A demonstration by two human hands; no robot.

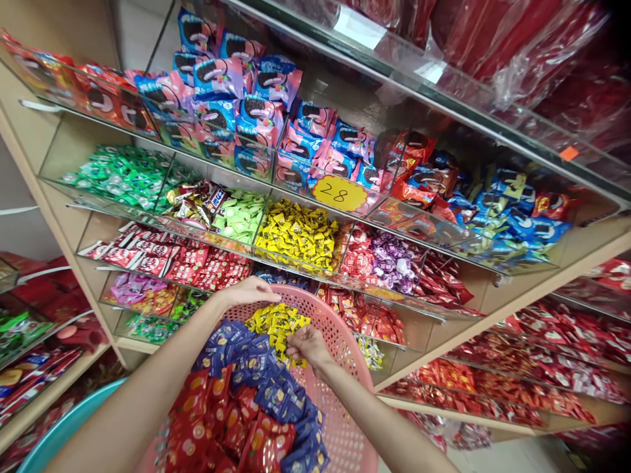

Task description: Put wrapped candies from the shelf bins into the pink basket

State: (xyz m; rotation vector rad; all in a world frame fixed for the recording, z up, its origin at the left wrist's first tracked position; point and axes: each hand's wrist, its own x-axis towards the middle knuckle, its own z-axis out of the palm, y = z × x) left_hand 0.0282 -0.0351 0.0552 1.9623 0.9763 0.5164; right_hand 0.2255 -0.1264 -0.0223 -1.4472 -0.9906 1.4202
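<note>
A pink perforated basket (340, 420) is held up in front of the shelves. It holds red sweets (217, 420), dark blue sweets (266, 374) and a small heap of yellow sweets (276, 322). My left hand (249, 292) grips the basket's far rim, fingers curled over it. Inside the basket, my right hand (308, 345) is closed in a pinch on yellow sweets at the heap's right edge. Directly above the basket is the shelf bin of matching yellow sweets (298, 236).
Clear acrylic bins line the wooden shelves: blue and pink biscuit packs (256, 112), green sweets (123, 174), red wafer bars (148, 253), purple sweets (394, 259). A yellow price tag reading 28 (339, 192) hangs on one bin. A teal basket rim (64, 427) sits lower left.
</note>
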